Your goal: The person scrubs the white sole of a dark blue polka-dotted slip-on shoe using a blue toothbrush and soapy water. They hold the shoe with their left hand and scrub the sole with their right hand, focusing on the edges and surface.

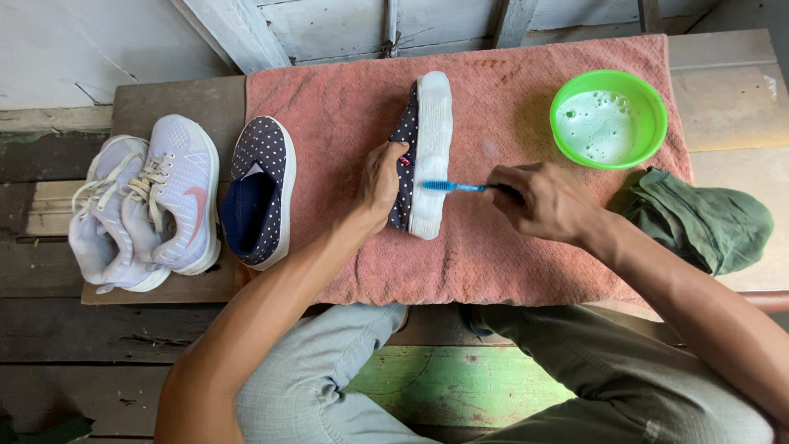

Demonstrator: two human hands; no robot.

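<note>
A navy polka-dot slip-on shoe [429, 123] lies on its side on a pink towel [509, 255], its white sole facing right. My left hand [380, 182] grips the shoe's upper and steadies it. A blue toothbrush [454, 187] is in my right hand [542, 201], with its bristle head resting on the white sole. The matching polka-dot shoe [259, 191] sits upright at the towel's left edge.
A green bowl [609, 119] of soapy water stands at the towel's far right. A crumpled olive-green cloth [699, 222] lies to the right of my right hand. A pair of pale lavender sneakers [148, 205] rests at the left on the wooden board [164, 103].
</note>
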